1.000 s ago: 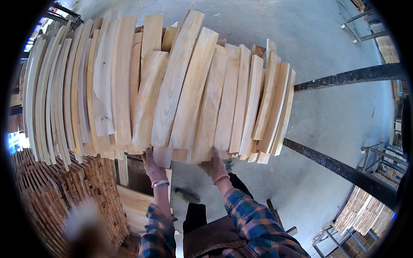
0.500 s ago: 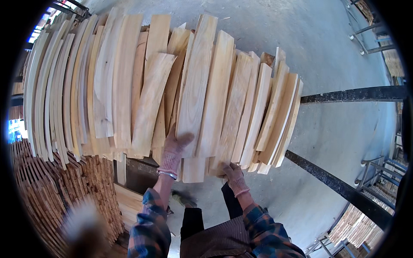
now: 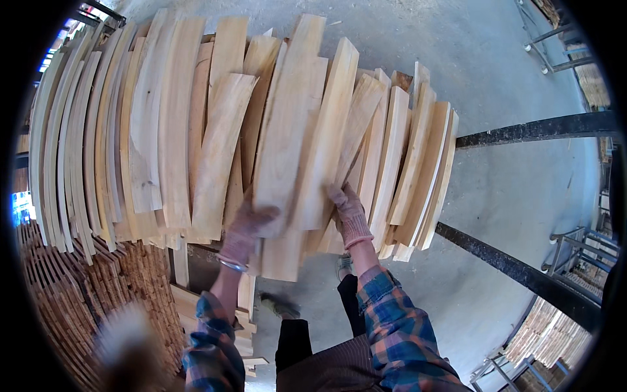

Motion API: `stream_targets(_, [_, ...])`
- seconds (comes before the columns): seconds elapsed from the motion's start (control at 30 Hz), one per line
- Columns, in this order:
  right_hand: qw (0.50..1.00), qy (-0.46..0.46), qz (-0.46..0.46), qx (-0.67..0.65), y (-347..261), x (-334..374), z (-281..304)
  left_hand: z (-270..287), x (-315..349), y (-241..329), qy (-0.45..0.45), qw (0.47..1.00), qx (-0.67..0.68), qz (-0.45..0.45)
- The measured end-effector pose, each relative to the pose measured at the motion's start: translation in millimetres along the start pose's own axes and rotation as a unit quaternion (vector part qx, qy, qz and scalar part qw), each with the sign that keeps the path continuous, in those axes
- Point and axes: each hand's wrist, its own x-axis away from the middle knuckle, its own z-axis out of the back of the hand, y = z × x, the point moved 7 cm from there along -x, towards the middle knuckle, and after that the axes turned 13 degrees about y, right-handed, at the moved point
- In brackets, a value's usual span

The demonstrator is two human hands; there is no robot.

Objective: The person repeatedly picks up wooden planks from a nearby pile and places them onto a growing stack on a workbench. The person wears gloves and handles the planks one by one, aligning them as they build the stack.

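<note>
A long row of pale wooden boards [image 3: 176, 124] lies side by side in front of me, their ends pointing away. My left hand [image 3: 248, 225], in a pinkish knit glove, grips the near end of a wide board [image 3: 284, 157], thumb on top and fingers hidden at its edge and underneath. My right hand [image 3: 349, 212], gloved alike, closes on the right edge of a narrower board [image 3: 330, 124] just beside it. That board tilts and partly overlaps its neighbours. Under the left one, the end of another board [image 3: 281, 258] sticks out toward me.
Dark metal bars [image 3: 522, 277] reach out from the right of the row over the grey concrete floor [image 3: 503, 189]. Rough-edged stacked wood [image 3: 124, 297] stands at the lower left. Metal racks [image 3: 581, 255] with more wood line the right side. A blurred pale object [image 3: 130, 340] is close at lower left.
My right hand has moved up from the near board ends to the narrower board's edge. That board has shifted and tilted. The wide board under my left hand has moved slightly left.
</note>
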Motion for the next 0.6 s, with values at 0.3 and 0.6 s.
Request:
stream_targets(0.3, [0.967,-0.067,0.082,0.231,1.1,82.0,18.8,29.7,90.1,-89.3,0.041,0.998,-0.037,0.013])
stream_targets(0.6, [0.950,0.048,0.084,0.297,21.9,75.2,38.7,48.2,76.4,-121.6,0.144,0.985,0.036,0.085])
